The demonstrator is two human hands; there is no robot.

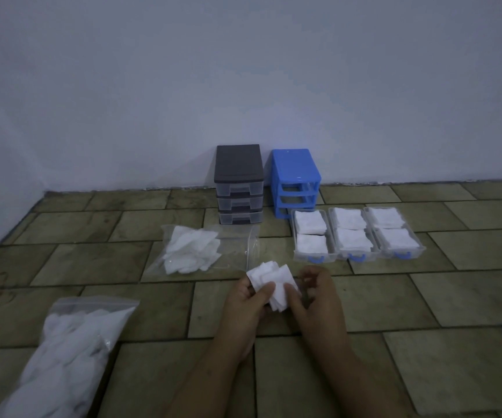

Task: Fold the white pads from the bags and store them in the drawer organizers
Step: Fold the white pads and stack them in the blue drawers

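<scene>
A: What did the hands hold?
B: The left hand and right hand both pinched a small bunch of soft white pads above the tiled floor.
A: And the drawers?
B: 3 clear drawers with blue handles lay out beside the blue organizer, each holding 2 folded squares. The grey organizer stood closed.
A: Bags?
B: 2 glossy bags: the open bag and the zip bag. No readable writing.

head-worn view, facing down-forward, hands close
</scene>
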